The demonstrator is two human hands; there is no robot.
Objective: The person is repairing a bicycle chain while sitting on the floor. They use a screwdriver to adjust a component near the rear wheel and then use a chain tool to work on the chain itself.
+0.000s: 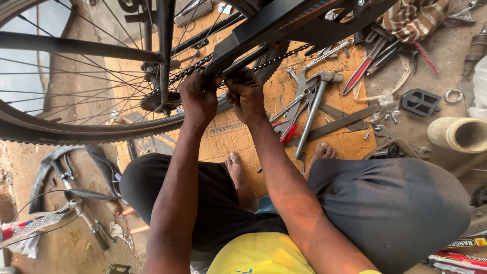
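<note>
An upturned bicycle fills the top of the head view, with its rear wheel [76, 127] at the left and a black chain guard [284, 25] running to the upper right. My left hand [199, 96] and my right hand [246, 94] sit side by side under the guard, both closed on the bicycle chain [274, 58] where it leaves the rear sprocket [152, 100]. The fingertips are hidden against the frame tube. Whether a small tool is in either hand cannot be seen.
On the cardboard sheet [350, 142] lie a hammer [314, 109], pliers [291, 109], a flat file and small bolts. A black pedal [420, 101] and a cream tube [459, 134] are at the right. Striped cloth lies top right. My bare feet rest on the cardboard.
</note>
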